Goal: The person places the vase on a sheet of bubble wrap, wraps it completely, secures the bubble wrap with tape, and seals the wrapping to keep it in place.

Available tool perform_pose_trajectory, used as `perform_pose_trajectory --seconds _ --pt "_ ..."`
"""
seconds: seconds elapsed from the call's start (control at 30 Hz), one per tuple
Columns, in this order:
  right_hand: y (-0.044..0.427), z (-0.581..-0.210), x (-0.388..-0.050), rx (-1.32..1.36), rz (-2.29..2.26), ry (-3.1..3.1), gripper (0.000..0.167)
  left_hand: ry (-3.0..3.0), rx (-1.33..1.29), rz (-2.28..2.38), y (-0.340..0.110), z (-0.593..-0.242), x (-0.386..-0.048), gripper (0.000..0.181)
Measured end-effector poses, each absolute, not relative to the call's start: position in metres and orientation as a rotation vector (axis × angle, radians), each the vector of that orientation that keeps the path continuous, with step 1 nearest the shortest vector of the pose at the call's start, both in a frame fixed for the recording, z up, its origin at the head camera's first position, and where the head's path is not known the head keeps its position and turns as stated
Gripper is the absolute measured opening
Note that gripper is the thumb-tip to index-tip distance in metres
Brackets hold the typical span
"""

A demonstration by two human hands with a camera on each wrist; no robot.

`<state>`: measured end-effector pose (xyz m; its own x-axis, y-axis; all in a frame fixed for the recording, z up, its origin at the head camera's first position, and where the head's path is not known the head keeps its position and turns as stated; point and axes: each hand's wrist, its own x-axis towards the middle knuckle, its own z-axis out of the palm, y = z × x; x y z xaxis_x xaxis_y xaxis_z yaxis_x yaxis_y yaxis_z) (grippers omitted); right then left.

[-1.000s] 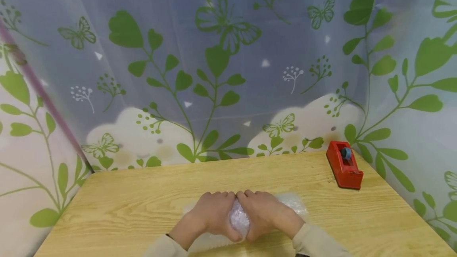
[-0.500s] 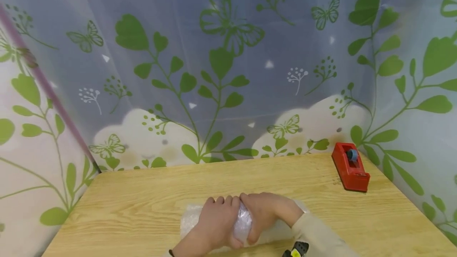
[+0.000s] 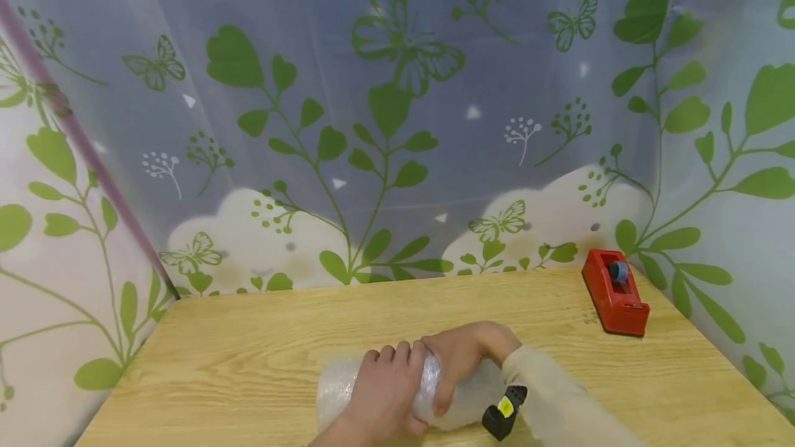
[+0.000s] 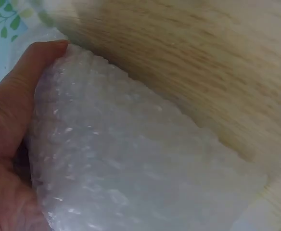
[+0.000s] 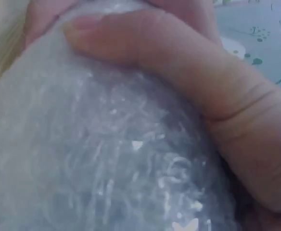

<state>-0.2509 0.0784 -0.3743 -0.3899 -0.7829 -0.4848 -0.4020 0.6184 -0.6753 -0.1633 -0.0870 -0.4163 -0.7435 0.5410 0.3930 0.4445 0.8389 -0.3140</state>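
Note:
A roll-shaped bundle of clear bubble wrap [image 3: 338, 385] lies across the front middle of the wooden table. My left hand [image 3: 388, 388] grips it from above, its fingers curled over the far side. Close beside it my right hand [image 3: 462, 357] holds the bundle just right of its middle, thumb toward me. In the left wrist view the bubble wrap [image 4: 131, 149] widens away from the left hand [image 4: 10, 125]. The right wrist view has the right hand's thumb [image 5: 145, 43] lying over the wrap [image 5: 97, 144]. What is inside the wrap cannot be made out.
A red tape dispenser [image 3: 615, 295] with a small blue roll stands at the back right of the wooden table [image 3: 248, 336]. Printed curtains with leaves and butterflies hang behind the table and at both sides. A black device with a yellow mark [image 3: 504, 411] sits at the right wrist.
The wrap, earlier partly spread flat under the hands, now forms a fuller roll. My right wrist has risen and turned, and the view has shifted slightly.

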Motion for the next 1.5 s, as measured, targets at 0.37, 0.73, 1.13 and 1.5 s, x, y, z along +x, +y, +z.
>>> perform_pose_trajectory --seconds 0.37,0.73,1.13,1.5 --pt "0.077 -0.375 -0.262 -0.826 -0.553 1.864 0.053 -2.608 -0.729 0.186 -0.086 -0.416 -0.161 0.093" --pt "0.074 -0.375 -0.267 -0.698 -0.490 1.739 0.035 -2.633 -0.738 0.089 -0.088 -0.421 -0.158 0.082" --pt "0.075 -0.372 -0.257 -0.708 -0.451 2.039 0.050 -2.780 -0.763 0.107 -0.094 -0.412 -0.166 0.079" --pt "0.083 -0.359 -0.227 -0.962 -0.456 2.375 0.075 -2.776 -0.759 0.140 -0.090 -0.408 -0.168 0.088"
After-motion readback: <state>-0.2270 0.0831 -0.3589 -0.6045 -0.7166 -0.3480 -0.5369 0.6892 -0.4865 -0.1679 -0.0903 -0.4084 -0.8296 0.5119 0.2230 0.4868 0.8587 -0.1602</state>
